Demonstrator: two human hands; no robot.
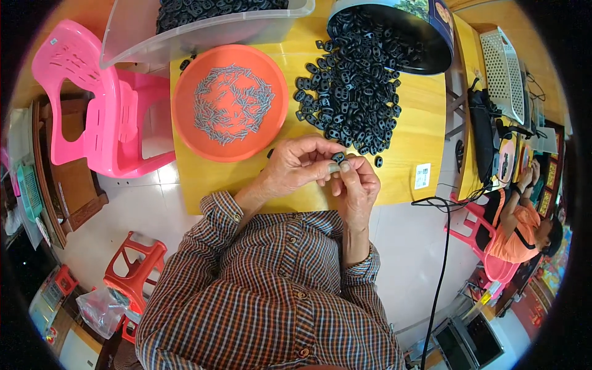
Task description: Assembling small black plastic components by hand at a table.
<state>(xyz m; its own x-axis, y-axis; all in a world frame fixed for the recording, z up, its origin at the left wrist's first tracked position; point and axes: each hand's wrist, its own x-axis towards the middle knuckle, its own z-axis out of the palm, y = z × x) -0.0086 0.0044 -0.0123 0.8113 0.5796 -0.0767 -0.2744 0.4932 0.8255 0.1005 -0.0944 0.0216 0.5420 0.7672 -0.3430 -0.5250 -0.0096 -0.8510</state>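
Note:
Both my hands meet above the near edge of the yellow table, pinching one small black two-holed plastic piece (338, 158). My left hand (302, 164) grips it with thumb and fingertips from the left. From the right, my right hand (357, 179) has its thumb and fingers closed on the same piece. Just beyond my hands spreads a heap of similar black pieces (354, 98), spilling from a large dark round tub (435, 58) lying on its side. To the left sits an orange-red bowl (185, 117) with many small grey metal screws (231, 105) in it.
A clear plastic bin (216, 42) with more black pieces stands at the far left of the table (425, 111). A pink chair (105, 123) is left of it, a red stool (132, 268) behind. A black cable (441, 265) hangs at right, where another person (515, 228) sits.

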